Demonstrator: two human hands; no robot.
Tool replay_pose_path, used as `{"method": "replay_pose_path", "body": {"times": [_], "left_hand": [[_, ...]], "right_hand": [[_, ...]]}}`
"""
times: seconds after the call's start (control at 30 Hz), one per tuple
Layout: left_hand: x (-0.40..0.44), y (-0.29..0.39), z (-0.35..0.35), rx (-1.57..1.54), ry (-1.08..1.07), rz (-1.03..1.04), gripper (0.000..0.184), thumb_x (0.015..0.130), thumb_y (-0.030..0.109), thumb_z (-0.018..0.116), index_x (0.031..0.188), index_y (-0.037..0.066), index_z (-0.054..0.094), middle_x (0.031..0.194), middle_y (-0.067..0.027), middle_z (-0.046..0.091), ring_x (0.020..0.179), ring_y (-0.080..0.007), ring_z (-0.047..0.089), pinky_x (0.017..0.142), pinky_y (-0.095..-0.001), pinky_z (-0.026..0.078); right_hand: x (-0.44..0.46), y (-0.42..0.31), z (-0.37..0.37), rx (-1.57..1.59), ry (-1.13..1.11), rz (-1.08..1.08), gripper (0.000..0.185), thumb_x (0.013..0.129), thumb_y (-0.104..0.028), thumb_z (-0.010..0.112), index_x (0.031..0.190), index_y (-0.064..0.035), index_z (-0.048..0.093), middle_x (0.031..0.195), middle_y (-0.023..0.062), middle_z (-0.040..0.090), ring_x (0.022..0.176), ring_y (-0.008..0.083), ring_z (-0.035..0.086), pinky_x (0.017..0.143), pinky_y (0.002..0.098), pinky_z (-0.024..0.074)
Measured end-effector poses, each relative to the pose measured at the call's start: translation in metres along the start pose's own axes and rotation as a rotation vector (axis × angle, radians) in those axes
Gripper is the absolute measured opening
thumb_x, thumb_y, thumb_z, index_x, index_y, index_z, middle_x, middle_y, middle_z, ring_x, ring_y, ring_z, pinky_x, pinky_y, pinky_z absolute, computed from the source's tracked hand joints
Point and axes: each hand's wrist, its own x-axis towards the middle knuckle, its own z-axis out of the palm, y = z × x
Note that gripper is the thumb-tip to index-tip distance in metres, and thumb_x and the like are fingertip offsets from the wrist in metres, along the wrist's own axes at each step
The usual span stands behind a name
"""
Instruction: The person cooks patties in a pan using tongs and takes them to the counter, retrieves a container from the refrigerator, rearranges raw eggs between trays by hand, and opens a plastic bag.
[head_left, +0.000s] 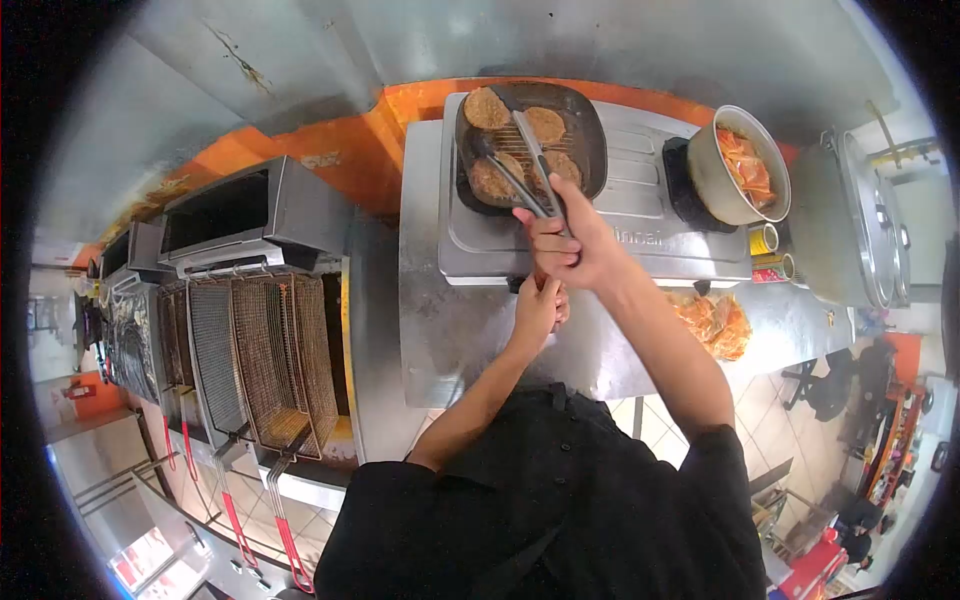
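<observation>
A dark square grill pan (598, 150) sits on the left burner of a silver gas stove (630, 150), with several browned patties (545, 125) in it. My right hand (572, 235) is closed around metal tongs (540, 165), whose arms reach apart over the patties. Whether the tips touch a patty is hard to tell. Below it, my left hand (542, 308) is wrapped round the pan's handle, which my fingers mostly hide.
A pot (778, 165) of orange-red food stands on the right burner, beside cans (763, 240) and a large metal pot (835, 220). A bag of orange food (715, 325) lies on the steel counter (440, 340). Fryer baskets (285, 350) are at left.
</observation>
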Motion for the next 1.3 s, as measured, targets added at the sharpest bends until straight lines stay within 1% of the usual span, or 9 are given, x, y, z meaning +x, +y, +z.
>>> {"method": "replay_pose_path", "body": {"times": [0.37,0.47,0.57,0.63,0.67,0.77,0.9,1.1,1.3], "left_hand": [[-0.001,-0.003,0.001,0.170,0.110,0.047,0.011,0.089,0.016,0.045,0.084,0.007,0.043,0.054,0.0029,0.041,0.039,-0.0063,0.036,0.034,-0.0225,0.024],[-0.006,0.004,0.007,0.093,0.112,0.015,0.016,0.090,0.021,0.047,0.083,0.008,0.043,0.054,0.0033,0.040,0.039,-0.0058,0.036,0.034,-0.0223,0.023],[-0.002,-0.001,0.003,-0.030,0.075,0.001,0.021,0.091,0.025,0.048,0.081,0.008,0.042,0.054,0.0034,0.038,0.039,-0.0066,0.037,0.033,-0.0230,0.023],[0.000,-0.003,-0.002,0.002,0.040,0.007,0.021,0.091,0.025,0.048,0.079,0.009,0.041,0.054,0.0033,0.038,0.039,-0.0071,0.037,0.033,-0.0234,0.023],[0.001,-0.003,-0.003,0.038,0.007,0.019,0.022,0.091,0.025,0.048,0.078,0.009,0.041,0.054,0.0032,0.037,0.039,-0.0077,0.036,0.034,-0.0238,0.024],[0.005,-0.008,-0.005,-0.018,-0.019,0.049,0.023,0.091,0.024,0.047,0.075,0.008,0.040,0.054,0.0028,0.037,0.039,-0.0084,0.035,0.035,-0.0241,0.026],[0.002,0.002,-0.001,-0.033,-0.013,0.038,0.023,0.091,0.023,0.048,0.074,0.008,0.040,0.054,0.0029,0.037,0.040,-0.0080,0.034,0.037,-0.0243,0.028],[-0.001,0.017,-0.006,0.028,0.023,-0.056,0.021,0.090,0.023,0.049,0.077,0.007,0.042,0.055,0.0044,0.036,0.042,-0.0071,0.034,0.039,-0.0222,0.026],[0.001,0.019,-0.017,0.062,-0.030,0.059,0.023,0.089,0.027,0.050,0.076,0.009,0.041,0.055,0.0054,0.035,0.043,-0.0062,0.034,0.036,-0.0214,0.022]], "right_hand": [[0.039,0.037,0.015,-0.119,0.266,-0.345,0.041,0.088,-0.044,0.049,0.087,-0.0032,0.049,0.054,-0.0048,0.034,0.036,0.0053,0.025,0.033,0.0220,0.0211],[0.031,0.039,-0.001,-0.270,0.345,-0.351,0.040,0.088,-0.044,0.049,0.087,-0.0037,0.051,0.054,-0.0047,0.034,0.037,0.0059,0.025,0.035,0.0215,0.0204],[0.020,0.036,-0.024,-0.597,0.495,-0.488,0.043,0.087,-0.043,0.051,0.078,-0.0012,0.054,0.055,-0.0010,0.045,0.039,0.0096,0.036,0.037,0.0261,0.0280],[0.001,0.030,-0.027,-1.259,0.745,-0.848,0.045,0.084,-0.039,0.055,0.083,0.0053,0.061,0.054,0.0179,0.055,0.047,0.0279,0.055,0.044,0.0358,0.0395],[-0.013,0.023,-0.023,-1.495,0.841,-0.825,0.042,0.083,-0.037,0.057,0.078,0.0046,0.060,0.056,0.0255,0.054,0.059,0.0386,0.060,0.051,0.0408,0.0447],[-0.031,0.012,-0.024,-1.714,0.980,-0.868,0.040,0.082,-0.036,0.057,0.072,0.0026,0.059,0.057,0.0237,0.056,0.063,0.0415,0.059,0.052,0.0423,0.0456],[-0.044,0.006,0.000,-2.050,1.241,-0.848,0.030,0.082,-0.031,0.058,0.075,-0.0020,0.057,0.068,0.0168,0.062,0.061,0.0358,0.062,0.052,0.0404,0.0498],[-0.025,-0.002,0.009,-2.281,1.171,-0.860,0.031,0.079,-0.032,0.061,0.081,-0.0019,0.055,0.076,0.0167,0.063,0.065,0.0334,0.063,0.053,0.0380,0.0508],[-0.042,-0.004,0.030,-2.254,1.173,-0.790,0.024,0.078,-0.027,0.062,0.075,-0.0035,0.057,0.071,0.0152,0.063,0.065,0.0285,0.065,0.055,0.0338,0.0522]]}}
